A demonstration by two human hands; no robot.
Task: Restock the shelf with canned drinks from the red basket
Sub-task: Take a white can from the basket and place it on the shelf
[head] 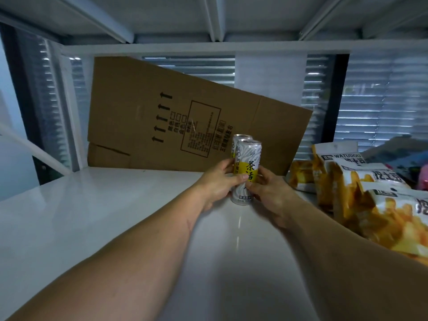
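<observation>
A tall silver and yellow drink can [247,158] stands upright on the white shelf board [92,216], near its middle. A second can of the same kind [236,139] stands right behind it, mostly hidden. My left hand [220,181] wraps the front can from the left, thumb across its lower half. My right hand [268,191] holds the same can from the right, fingertips on its label. The red basket is not in view.
A flattened brown cardboard box [176,117] leans against the back of the shelf. Several yellow and white snack bags [352,188] lie along the right side. The underside of the shelf above [208,17] is close overhead. Window blinds show behind.
</observation>
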